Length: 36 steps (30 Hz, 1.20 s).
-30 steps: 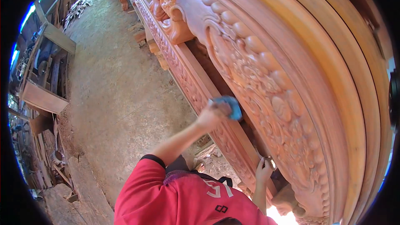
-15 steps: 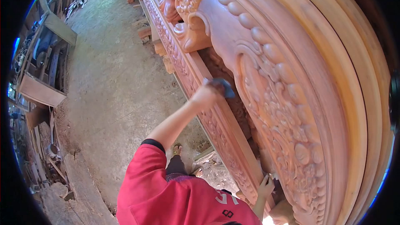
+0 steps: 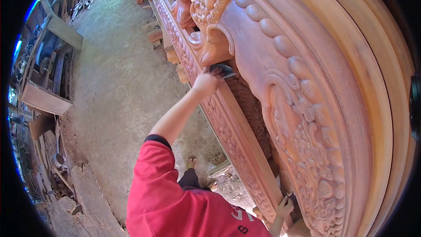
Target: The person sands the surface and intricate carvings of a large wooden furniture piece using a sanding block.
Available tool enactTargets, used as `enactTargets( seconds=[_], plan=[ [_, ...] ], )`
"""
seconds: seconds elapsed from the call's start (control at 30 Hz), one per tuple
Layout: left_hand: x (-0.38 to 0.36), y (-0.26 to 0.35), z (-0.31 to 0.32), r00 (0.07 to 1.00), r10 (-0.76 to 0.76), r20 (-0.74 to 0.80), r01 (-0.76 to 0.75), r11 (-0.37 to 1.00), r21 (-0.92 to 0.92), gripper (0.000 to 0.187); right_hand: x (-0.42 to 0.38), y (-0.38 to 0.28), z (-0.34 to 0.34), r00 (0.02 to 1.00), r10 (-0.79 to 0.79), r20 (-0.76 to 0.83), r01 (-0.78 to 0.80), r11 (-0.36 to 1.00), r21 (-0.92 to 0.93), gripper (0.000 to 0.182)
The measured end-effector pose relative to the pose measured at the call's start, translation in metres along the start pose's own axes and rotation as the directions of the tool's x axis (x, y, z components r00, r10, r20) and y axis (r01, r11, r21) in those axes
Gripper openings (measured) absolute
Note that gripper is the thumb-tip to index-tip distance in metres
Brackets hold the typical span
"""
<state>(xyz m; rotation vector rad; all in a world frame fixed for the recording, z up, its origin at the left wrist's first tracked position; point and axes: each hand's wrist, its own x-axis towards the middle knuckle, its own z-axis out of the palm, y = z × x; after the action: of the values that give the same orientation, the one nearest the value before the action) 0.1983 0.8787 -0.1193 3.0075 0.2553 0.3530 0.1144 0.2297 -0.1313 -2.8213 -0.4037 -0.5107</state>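
My left hand (image 3: 208, 81) is closed around a dark, flat pad (image 3: 222, 70), whose exact kind I cannot make out. It is on the upper face of a long carved wooden rail (image 3: 232, 113), just below a scrolled wooden foot (image 3: 215, 50). Farther down, near the rail's lower end, my right hand (image 3: 284, 210) has its fingers curled at the inner edge; part of them is hidden. Beside the rail stands a large reddish-brown carved panel (image 3: 302, 118) with beading and floral relief. A dark gap lies between panel and rail.
Curved wooden bands (image 3: 368, 61) run along the panel's right side. Concrete floor (image 3: 118, 83) lies to the left, with wood scraps and a pale box (image 3: 46, 96) along the wall. Small wood blocks (image 3: 153, 35) sit by the rail's outer side.
My left hand has moved up along the rail with the pad, towards the scrolled foot. The whole view has shifted slightly. My right hand stays by the rail's lower end.
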Motion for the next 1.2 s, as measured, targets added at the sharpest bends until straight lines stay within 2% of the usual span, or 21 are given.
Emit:
enactTargets(
  seconds=[0.03, 0.1, 0.13, 0.2, 0.23, 0.27, 0.33, 0.47, 0.5, 0.57, 0.63, 0.7, 0.73, 0.83, 0.9, 0.97, 1.03, 1.1, 1.13, 1.17, 1.2],
  plan=[
    [-0.009, 0.012, -0.003, 0.994, 0.099, -0.045, -0.098, 0.995, 0.029, 0.03, 0.002, -0.006, -0.003, 1.0, -0.001, -0.001, 0.001, 1.0, 0.001, 0.034],
    [-0.03, 0.044, -0.015, 0.98, 0.199, 0.022, -0.197, 0.978, -0.071, 0.035, 0.004, -0.019, -0.008, 1.0, 0.016, -0.018, -0.016, 1.0, -0.011, 0.033],
    [-0.038, 0.054, -0.009, 0.98, 0.196, 0.024, -0.194, 0.979, -0.069, 0.035, 0.005, -0.018, -0.006, 1.0, 0.014, -0.016, -0.014, 1.0, -0.007, 0.033],
    [-0.048, 0.065, 0.001, 0.958, 0.232, -0.169, -0.258, 0.953, -0.156, 0.034, 0.003, -0.015, -0.006, 0.999, 0.039, -0.016, -0.039, 0.999, 0.017, 0.034],
    [-0.044, 0.059, 0.0, 0.978, 0.2, -0.066, -0.21, 0.945, -0.25, 0.033, 0.003, -0.014, -0.005, 0.999, 0.037, -0.012, -0.037, 0.999, 0.016, 0.034],
    [-0.039, 0.05, 0.0, 0.978, 0.197, -0.064, -0.207, 0.945, -0.253, 0.033, 0.002, -0.014, -0.005, 0.998, 0.055, -0.004, -0.055, 0.998, 0.011, 0.034],
    [-0.033, 0.03, -0.001, 0.987, -0.014, -0.157, -0.004, 0.994, -0.112, 0.031, 0.0, -0.009, -0.005, 0.997, 0.071, 0.0, -0.071, 0.997, 0.006, 0.034],
    [-0.043, 0.05, 0.012, 0.931, -0.151, -0.333, 0.104, 0.983, -0.153, 0.03, 0.001, -0.008, 0.0, 0.998, 0.048, -0.031, -0.049, 0.999, -0.019, 0.034],
    [-0.051, 0.069, 0.003, 0.954, -0.094, -0.284, 0.01, 0.959, -0.284, 0.031, 0.001, -0.009, -0.001, 0.997, 0.039, -0.066, -0.041, 0.999, -0.023, 0.033],
    [-0.073, 0.103, -0.002, 0.95, 0.248, -0.188, -0.297, 0.902, -0.313, 0.035, -0.001, -0.005, 0.0, 0.998, 0.017, -0.062, -0.018, 1.0, -0.021, 0.033],
    [-0.102, 0.149, -0.004, 0.917, 0.34, -0.206, -0.396, 0.835, -0.382, 0.038, 0.002, 0.003, 0.003, 0.998, -0.013, -0.066, 0.011, 1.0, -0.02, 0.032],
    [-0.134, 0.186, -0.003, 0.841, 0.455, -0.294, -0.537, 0.771, -0.343, 0.037, -0.004, 0.012, 0.005, 1.0, 0.023, 0.004, -0.023, 0.997, -0.07, 0.032],
    [-0.146, 0.203, 0.0, 0.837, 0.46, -0.296, -0.542, 0.767, -0.344, 0.037, -0.004, 0.009, 0.002, 1.0, 0.029, 0.0, -0.029, 0.997, -0.073, 0.032],
    [-0.165, 0.233, 0.007, 0.791, 0.509, -0.34, -0.611, 0.619, -0.494, 0.039, 0.005, -0.011, -0.004, 0.998, -0.004, -0.064, 0.006, 0.999, 0.036, 0.031],
    [-0.165, 0.231, 0.006, 0.813, 0.472, -0.34, -0.581, 0.684, -0.441, 0.04, 0.006, -0.014, -0.006, 0.998, -0.008, -0.066, 0.013, 0.997, 0.077, 0.031],
    [-0.157, 0.218, 0.008, 0.876, 0.395, -0.276, -0.476, 0.796, -0.374, 0.04, 0.008, -0.016, -0.009, 0.999, -0.004, -0.05, 0.008, 0.996, 0.09, 0.031],
    [-0.138, 0.194, -0.009, 0.95, 0.312, 0.001, -0.307, 0.936, -0.174, 0.042, 0.01, -0.021, -0.011, 0.999, -0.021, -0.027, 0.024, 0.994, 0.106, 0.03],
    [-0.132, 0.163, -0.003, 0.979, 0.178, -0.096, -0.188, 0.977, -0.104, 0.042, 0.008, -0.022, -0.011, 0.999, 0.0, -0.035, 0.004, 0.993, 0.115, 0.03],
    [-0.133, 0.163, 0.002, 0.979, 0.181, -0.097, -0.19, 0.977, -0.098, 0.042, 0.009, -0.021, -0.011, 0.999, 0.007, -0.047, -0.001, 0.993, 0.12, 0.029],
    [-0.133, 0.163, 0.006, 0.978, -0.021, -0.208, -0.016, 0.984, -0.176, 0.041, 0.008, -0.021, -0.011, 0.998, 0.007, -0.055, -0.001, 0.994, 0.109, 0.029],
    [-0.134, 0.165, 0.011, 0.928, -0.225, -0.298, 0.144, 0.952, -0.27, 0.039, 0.01, -0.025, -0.014, 0.998, 0.01, -0.06, -0.003, 0.993, 0.117, 0.029]
  ],
)
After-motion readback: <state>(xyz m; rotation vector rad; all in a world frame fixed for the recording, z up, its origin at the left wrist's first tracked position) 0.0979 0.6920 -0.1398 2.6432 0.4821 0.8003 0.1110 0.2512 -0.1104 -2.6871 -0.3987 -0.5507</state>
